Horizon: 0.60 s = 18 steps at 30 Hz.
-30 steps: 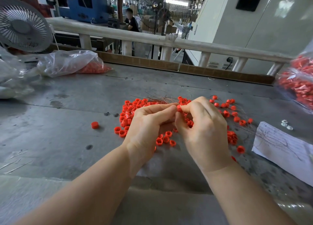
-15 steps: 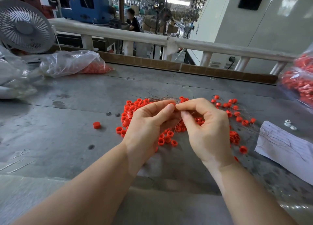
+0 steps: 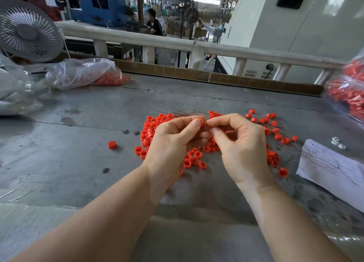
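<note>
A heap of small red plastic caps point(image 3: 149, 129) lies on the grey metal table point(image 3: 78, 143), mixed with thin wires point(image 3: 185, 113). My left hand point(image 3: 173, 141) pinches one red cap point(image 3: 201, 122) between thumb and forefinger above the heap. My right hand point(image 3: 242, 143) is close beside it, thumb and forefinger pinched at the cap's right side on a thin wire that is hard to make out. More caps with wires point(image 3: 275, 131) lie spread to the right. A single cap point(image 3: 112, 144) sits apart on the left.
A clear bag with red caps point(image 3: 86, 73) lies at the back left by a white fan point(image 3: 27, 31). Another bag of red parts point(image 3: 348, 92) hangs at the right edge. A sheet of paper point(image 3: 332, 169) and small white pieces point(image 3: 337, 143) lie right. A rail point(image 3: 236, 52) borders the table's far side.
My right hand's fingers have uncurled and opened outward, the thumb and forefinger now meeting the cap that my left hand holds. Both hands stayed above the heap.
</note>
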{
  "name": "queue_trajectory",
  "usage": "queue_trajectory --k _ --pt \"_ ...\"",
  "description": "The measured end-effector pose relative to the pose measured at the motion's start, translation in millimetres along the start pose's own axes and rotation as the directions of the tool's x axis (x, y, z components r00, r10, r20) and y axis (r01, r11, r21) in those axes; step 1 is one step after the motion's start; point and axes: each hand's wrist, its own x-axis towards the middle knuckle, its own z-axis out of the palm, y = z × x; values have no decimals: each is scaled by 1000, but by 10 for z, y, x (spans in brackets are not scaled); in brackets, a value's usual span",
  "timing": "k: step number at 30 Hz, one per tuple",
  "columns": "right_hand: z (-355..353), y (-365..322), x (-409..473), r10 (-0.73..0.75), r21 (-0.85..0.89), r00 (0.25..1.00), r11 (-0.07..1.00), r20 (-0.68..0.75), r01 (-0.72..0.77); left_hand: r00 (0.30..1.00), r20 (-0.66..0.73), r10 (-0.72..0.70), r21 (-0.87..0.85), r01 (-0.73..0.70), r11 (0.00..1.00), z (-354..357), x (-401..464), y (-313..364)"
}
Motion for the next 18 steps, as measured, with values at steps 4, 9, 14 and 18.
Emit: queue_trajectory --k 4,9,14,18 --pt "-7 2 8 34 51 999 998 15 -35 1000 22 -13 -39 14 999 7 -9 7" --pt "-2 34 21 163 261 981 947 105 -186 995 80 -52 -60 57 997 17 -10 -3" --pt "-6 64 16 234 331 939 891 251 -311 992 123 -40 -1 40 999 34 -46 -12" --pt "2 82 11 280 396 927 844 249 -361 993 114 -43 37 39 999 37 -58 -16"
